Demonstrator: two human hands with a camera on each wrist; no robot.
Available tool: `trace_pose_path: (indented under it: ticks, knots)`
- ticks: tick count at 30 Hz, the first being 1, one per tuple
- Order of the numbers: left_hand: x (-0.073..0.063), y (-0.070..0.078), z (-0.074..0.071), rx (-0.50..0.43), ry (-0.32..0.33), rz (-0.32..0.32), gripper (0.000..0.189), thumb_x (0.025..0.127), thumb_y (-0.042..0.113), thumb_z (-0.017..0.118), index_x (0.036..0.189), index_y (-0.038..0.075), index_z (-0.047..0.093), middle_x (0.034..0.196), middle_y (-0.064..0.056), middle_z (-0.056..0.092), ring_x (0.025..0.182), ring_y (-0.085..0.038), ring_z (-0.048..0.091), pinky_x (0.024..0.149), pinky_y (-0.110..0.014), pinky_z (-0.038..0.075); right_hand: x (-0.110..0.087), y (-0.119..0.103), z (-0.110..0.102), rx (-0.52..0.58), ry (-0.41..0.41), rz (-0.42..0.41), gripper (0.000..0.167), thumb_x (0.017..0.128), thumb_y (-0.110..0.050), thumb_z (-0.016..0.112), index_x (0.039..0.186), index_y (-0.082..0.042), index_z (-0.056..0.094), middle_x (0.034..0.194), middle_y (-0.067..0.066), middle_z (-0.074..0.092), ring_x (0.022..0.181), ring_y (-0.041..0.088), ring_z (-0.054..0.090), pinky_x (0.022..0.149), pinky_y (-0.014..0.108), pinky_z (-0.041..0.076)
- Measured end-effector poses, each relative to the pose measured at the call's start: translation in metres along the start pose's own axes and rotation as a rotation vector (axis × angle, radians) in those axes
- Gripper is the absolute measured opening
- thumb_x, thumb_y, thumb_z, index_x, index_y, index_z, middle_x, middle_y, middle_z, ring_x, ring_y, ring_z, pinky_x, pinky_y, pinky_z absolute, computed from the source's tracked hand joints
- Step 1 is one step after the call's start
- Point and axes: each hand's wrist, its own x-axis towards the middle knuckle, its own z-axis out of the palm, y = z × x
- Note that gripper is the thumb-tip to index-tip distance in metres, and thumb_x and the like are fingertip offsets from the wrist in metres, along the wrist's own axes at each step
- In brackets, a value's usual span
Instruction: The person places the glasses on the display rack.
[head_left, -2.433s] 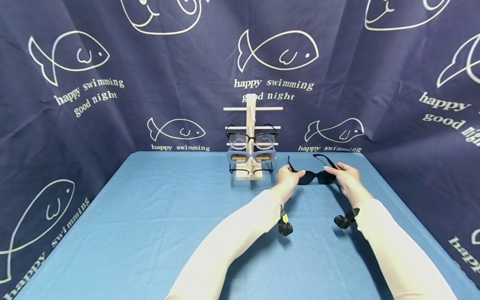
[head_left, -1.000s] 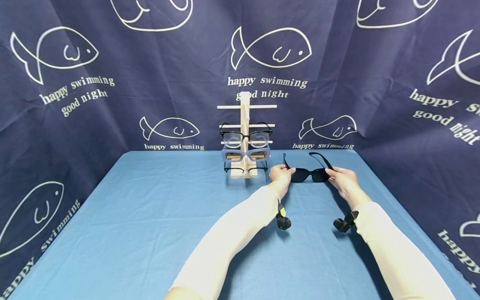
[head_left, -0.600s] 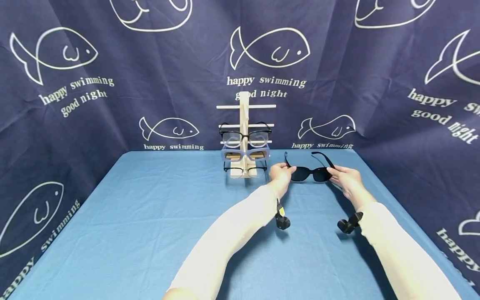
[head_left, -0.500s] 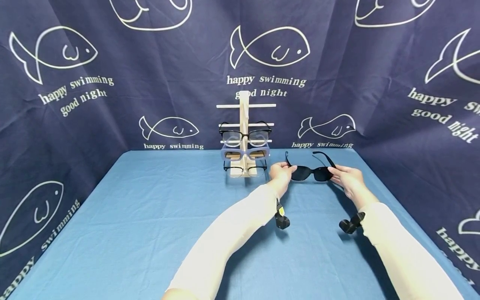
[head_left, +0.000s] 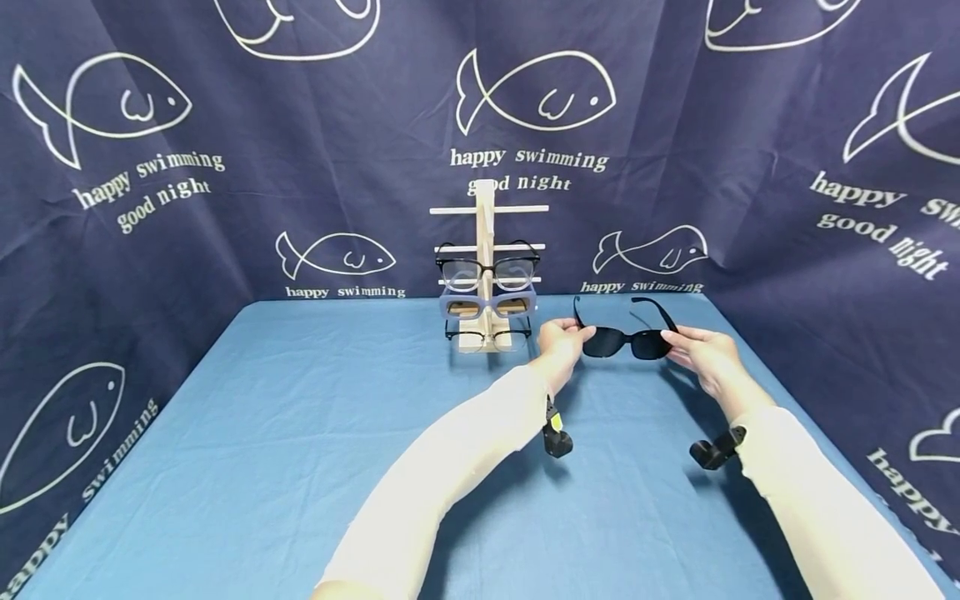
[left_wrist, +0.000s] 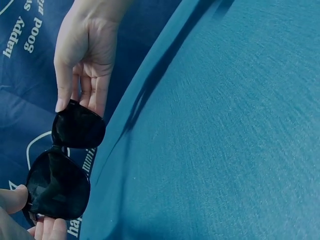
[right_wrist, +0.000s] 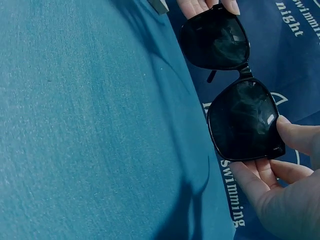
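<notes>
Both hands hold a pair of black sunglasses (head_left: 648,344) by the two ends of its front, dark lenses toward the head camera. My left hand (head_left: 561,343) pinches the end nearer the stand, thumb at the lens edge. At the opposite end my right hand (head_left: 708,357) pinches the frame by its hinge. Both temples are unfolded and point away. In the right wrist view, the thumb presses the front of the sunglasses (right_wrist: 245,120) while curled fingers support the underside. The left wrist view shows the sunglasses (left_wrist: 57,185) above the blue cloth, their shadow cast on it.
Just left of my left hand stands a wooden glasses stand (head_left: 486,225) with several crossbars. It carries black-rimmed glasses (head_left: 487,272), lilac-framed glasses (head_left: 487,304) and half-rim glasses (head_left: 487,337). A blue cloth (head_left: 300,433) covers the table, with a navy curtain (head_left: 420,167) behind.
The sunglasses have shifted slightly right, away from the stand, still in both hands. My right hand and forearm have moved rightward. The head view has panned a little.
</notes>
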Motion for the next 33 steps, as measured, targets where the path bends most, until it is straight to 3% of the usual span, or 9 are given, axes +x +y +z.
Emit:
trace_pose_path:
  ticks: [10, 14, 16, 20, 23, 31, 33]
  knots:
    - [-0.007, 0.008, -0.006, 0.026, -0.019, 0.014, 0.026, 0.078, 0.016, 0.082, 0.102, 0.008, 0.074, 0.096, -0.004, 0.074, 0.093, -0.014, 0.068, 0.082, -0.025, 0.058, -0.004, -0.005, -0.003, 0.045, -0.036, 0.008, 0.080, 0.088, -0.015, 0.071, 0.146, 0.013, 0.023, 0.073, -0.013, 0.069, 0.069, 0.000, 0.068, 0.073, 0.018, 0.060]
    - [-0.011, 0.013, -0.010, 0.022, -0.033, 0.030, 0.026, 0.079, 0.015, 0.081, 0.103, 0.007, 0.074, 0.098, -0.005, 0.075, 0.095, -0.015, 0.068, 0.083, -0.026, 0.058, -0.006, -0.008, -0.003, 0.067, -0.033, -0.006, 0.076, 0.088, -0.013, 0.072, 0.144, 0.013, 0.028, 0.073, -0.013, 0.070, 0.070, 0.001, 0.069, 0.071, 0.018, 0.060]
    - [-0.012, 0.015, -0.012, 0.017, -0.043, 0.037, 0.026, 0.080, 0.015, 0.080, 0.104, 0.006, 0.073, 0.099, -0.006, 0.074, 0.096, -0.016, 0.068, 0.084, -0.026, 0.058, -0.007, -0.009, -0.004, 0.091, -0.032, -0.013, 0.062, 0.087, -0.012, 0.072, 0.138, 0.007, 0.043, 0.075, -0.012, 0.070, 0.070, 0.002, 0.069, 0.069, 0.018, 0.060]
    - [-0.014, 0.019, -0.014, -0.007, -0.059, 0.055, 0.026, 0.080, 0.012, 0.079, 0.104, 0.004, 0.073, 0.098, -0.008, 0.074, 0.093, -0.016, 0.069, 0.081, -0.027, 0.059, -0.011, -0.013, -0.005, 0.127, -0.031, -0.021, 0.018, 0.086, -0.011, 0.074, 0.101, -0.010, 0.065, 0.077, -0.009, 0.071, 0.072, 0.004, 0.070, 0.069, 0.019, 0.060]
    - [-0.015, 0.022, -0.015, -0.044, -0.071, 0.066, 0.026, 0.080, 0.010, 0.079, 0.105, 0.002, 0.072, 0.097, -0.009, 0.074, 0.089, -0.016, 0.069, 0.078, -0.027, 0.060, -0.013, -0.017, -0.005, 0.144, -0.036, -0.023, 0.011, 0.085, -0.011, 0.074, 0.086, -0.018, 0.066, 0.077, -0.009, 0.071, 0.072, 0.004, 0.070, 0.070, 0.020, 0.061]
    - [-0.017, 0.024, -0.021, -0.100, -0.101, 0.052, 0.025, 0.082, 0.009, 0.077, 0.105, 0.001, 0.072, 0.094, -0.009, 0.074, 0.082, -0.016, 0.070, 0.076, -0.025, 0.061, -0.021, -0.024, -0.006, 0.170, -0.070, 0.001, 0.020, 0.085, -0.009, 0.074, 0.101, -0.013, 0.061, 0.080, -0.011, 0.070, 0.076, 0.004, 0.070, 0.072, 0.020, 0.061]
    - [-0.018, 0.025, -0.023, -0.107, -0.110, 0.055, 0.026, 0.082, 0.009, 0.077, 0.106, 0.001, 0.072, 0.095, -0.009, 0.074, 0.083, -0.016, 0.070, 0.076, -0.025, 0.061, -0.025, -0.025, -0.006, 0.183, -0.077, 0.012, 0.016, 0.086, -0.009, 0.073, 0.098, -0.014, 0.064, 0.081, -0.011, 0.070, 0.076, 0.004, 0.070, 0.070, 0.020, 0.060]
